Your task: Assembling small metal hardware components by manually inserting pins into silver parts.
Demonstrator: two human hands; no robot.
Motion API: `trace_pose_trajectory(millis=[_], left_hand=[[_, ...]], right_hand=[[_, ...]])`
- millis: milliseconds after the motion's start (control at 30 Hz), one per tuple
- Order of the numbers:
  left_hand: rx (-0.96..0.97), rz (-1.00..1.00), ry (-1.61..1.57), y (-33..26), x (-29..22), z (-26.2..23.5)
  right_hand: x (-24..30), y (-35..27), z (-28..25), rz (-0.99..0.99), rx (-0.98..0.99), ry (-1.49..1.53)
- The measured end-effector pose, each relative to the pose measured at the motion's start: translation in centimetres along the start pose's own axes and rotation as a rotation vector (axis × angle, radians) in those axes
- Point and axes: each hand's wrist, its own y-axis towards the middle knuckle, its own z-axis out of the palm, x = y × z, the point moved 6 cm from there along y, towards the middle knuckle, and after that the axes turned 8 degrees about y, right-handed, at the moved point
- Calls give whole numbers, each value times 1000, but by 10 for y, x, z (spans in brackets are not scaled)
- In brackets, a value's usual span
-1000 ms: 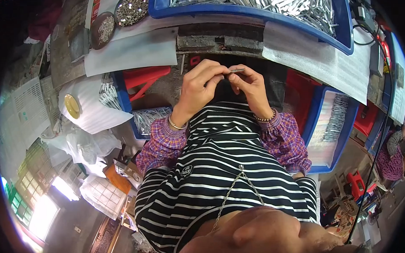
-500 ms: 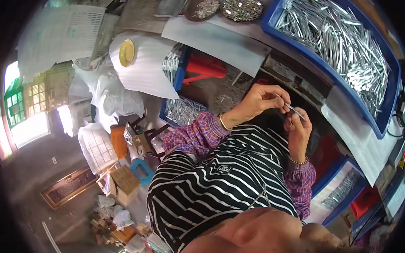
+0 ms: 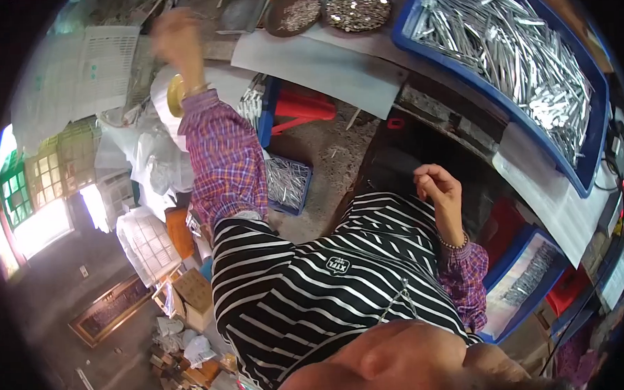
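Observation:
My left hand (image 3: pixel 177 41) is stretched far out to the upper left, above the worktop's far side. Motion smears its fingers, so what it holds, if anything, cannot be made out. Beside its wrist a yellow dish (image 3: pixel 175 96) shows in part, the rest hidden behind the cuff. Over my lap, in front of the dark gap under the bench, hangs my right hand (image 3: pixel 441 190). Its fingers are loosely bent, the thumb a little apart, and no piece shows between them. Thin silvery metal strips (image 3: pixel 506 57) fill a large blue tray (image 3: pixel 491 96) at the upper right.
Two round dishes, one with small pale pieces (image 3: pixel 299 15), one with shiny metal pieces (image 3: pixel 358 9), stand on the bench. Lower down are a blue bin of strips (image 3: pixel 287 182), a red stool (image 3: pixel 309 107) and another blue bin (image 3: pixel 521 284) at right. Plastic bags (image 3: pixel 156 159) hang at left.
My left hand has left the right hand and swung to the upper left. The thin metal piece between both hands is no longer visible there. My right hand stays over my lap.

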Motion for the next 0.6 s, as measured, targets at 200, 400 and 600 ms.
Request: trace_pose_trajectory(millis=[200, 400, 600], left_hand=[[316, -465, -428, -34, -95, 72], [599, -558, -1003, -105, -235, 99], [1021, -706, -1386, -200, -349, 99]], right_hand=[[-9, 0, -7, 85, 23, -109], [6, -2, -12, 7, 29, -68], [24, -8, -22, -193, -54, 83]])
